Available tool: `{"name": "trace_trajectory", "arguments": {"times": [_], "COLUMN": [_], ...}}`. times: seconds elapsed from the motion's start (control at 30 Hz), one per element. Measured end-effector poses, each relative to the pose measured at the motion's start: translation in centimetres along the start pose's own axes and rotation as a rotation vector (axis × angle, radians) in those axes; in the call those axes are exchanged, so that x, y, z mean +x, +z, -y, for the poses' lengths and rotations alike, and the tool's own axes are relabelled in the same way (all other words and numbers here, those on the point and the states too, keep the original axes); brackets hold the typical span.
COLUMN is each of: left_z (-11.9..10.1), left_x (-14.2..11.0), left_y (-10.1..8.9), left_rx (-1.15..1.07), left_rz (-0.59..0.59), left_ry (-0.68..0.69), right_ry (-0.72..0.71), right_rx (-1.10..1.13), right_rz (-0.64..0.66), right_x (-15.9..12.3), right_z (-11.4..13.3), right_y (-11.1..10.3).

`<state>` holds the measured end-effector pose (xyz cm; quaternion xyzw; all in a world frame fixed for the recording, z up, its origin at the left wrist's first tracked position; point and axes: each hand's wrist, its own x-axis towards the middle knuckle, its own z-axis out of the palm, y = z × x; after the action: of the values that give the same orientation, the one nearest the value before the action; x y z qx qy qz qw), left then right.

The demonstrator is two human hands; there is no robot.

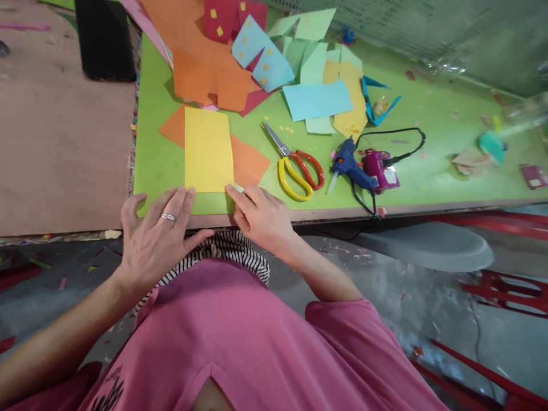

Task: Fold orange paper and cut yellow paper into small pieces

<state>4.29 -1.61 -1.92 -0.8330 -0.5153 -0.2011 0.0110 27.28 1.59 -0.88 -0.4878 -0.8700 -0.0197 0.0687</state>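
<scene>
A sheet of yellow paper [208, 149] lies near the table's front edge, over an orange piece of paper [249, 161] that sticks out on both sides. My left hand [158, 222] is open, its fingers spread, with fingertips at the sheet's lower left corner; a ring is on one finger. At the lower right corner, my right hand [263, 216] has its index fingertip on the paper and its other fingers curled in. A small pale sliver [238, 187] shows beside that index finger; what it is I cannot make out. Scissors [293, 162] with red and yellow handles lie to the right.
A blue glue gun [351, 165] rests against a magenta object [381, 169], its black cord looping behind. Farther back are orange cut paper [209, 77], a light blue strip [317, 100] and green pieces [314, 63]. A black phone [105, 40] lies left; a grey stool [432, 248] stands right.
</scene>
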Motion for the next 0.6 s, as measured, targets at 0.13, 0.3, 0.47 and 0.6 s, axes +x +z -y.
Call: {"name": "trace_trajectory", "arguments": {"times": [0.13,0.3,0.47,0.6], "left_z": [0.1,0.4,0.2,0.1], "left_x": [0.5,3.1,6.2,8.1], "left_y": [-0.6,-1.0,-0.5,-0.9], "left_rx": [0.078,0.115,0.059,0.067], "left_rz": [-0.015,0.008,0.167,0.353], "left_ry": [0.051,0.056,0.123,0.096], "right_ry": [-0.009,0.175,0.37,0.428], "right_rx": [0.055,-0.02,-0.054,0.062], "right_rz": [-0.048,-0.188,-0.01,0.075], "right_x": [-1.0,-2.1,-1.8,-1.1], "right_z": [-1.0,-6.4,-10.6,-11.0], "right_y": [-1.5,-3.6,-3.5,-3.6]}}
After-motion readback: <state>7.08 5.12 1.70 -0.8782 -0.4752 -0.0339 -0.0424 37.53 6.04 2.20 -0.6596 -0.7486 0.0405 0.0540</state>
